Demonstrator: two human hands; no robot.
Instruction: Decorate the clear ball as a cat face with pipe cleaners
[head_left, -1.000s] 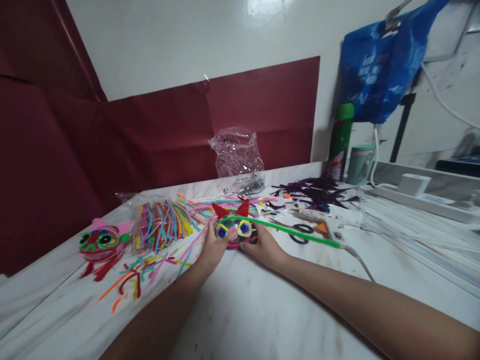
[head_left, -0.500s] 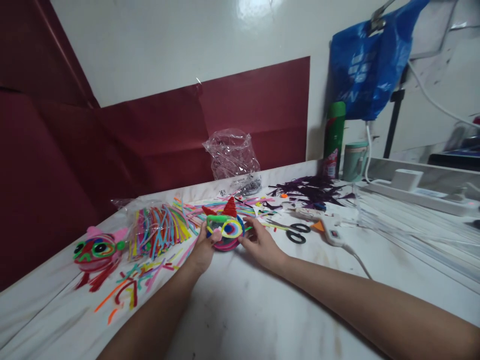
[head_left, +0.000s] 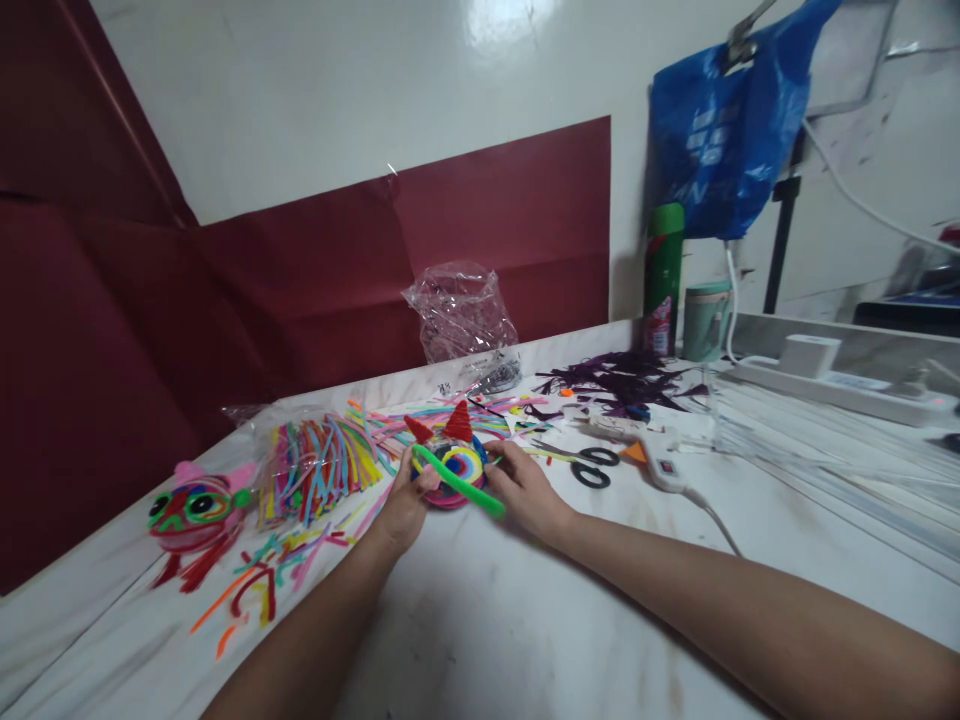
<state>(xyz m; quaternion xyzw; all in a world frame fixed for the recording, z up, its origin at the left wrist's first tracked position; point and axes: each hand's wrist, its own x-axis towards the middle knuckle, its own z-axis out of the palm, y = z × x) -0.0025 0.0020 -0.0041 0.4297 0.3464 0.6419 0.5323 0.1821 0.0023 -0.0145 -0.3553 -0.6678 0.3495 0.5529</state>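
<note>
A round pipe-cleaner animal face [head_left: 457, 463] with red ears and ringed eyes stands on the white table [head_left: 525, 620] in the middle. My left hand [head_left: 405, 505] grips its left side, fingers closed round it. My right hand [head_left: 525, 490] is closed on its right side and pinches a green pipe cleaner [head_left: 457, 480] that lies slanted across the face's front. A finished red and green pipe-cleaner figure [head_left: 196, 508] with pink ears lies at the far left.
A bag of coloured pipe cleaners [head_left: 319, 462] and loose cut pieces [head_left: 255, 585] lie left of my hands. Black scissors [head_left: 592, 466] and a glue gun [head_left: 660, 462] lie to the right, purple scraps [head_left: 622, 380] behind. A crumpled clear bag [head_left: 465, 315], green can [head_left: 664, 275] and power strip [head_left: 832, 385] stand farther back.
The long green pipe cleaner that stretched out to the right a second ago has been drawn in and bent across the face's front. The face has turned slightly in my hands.
</note>
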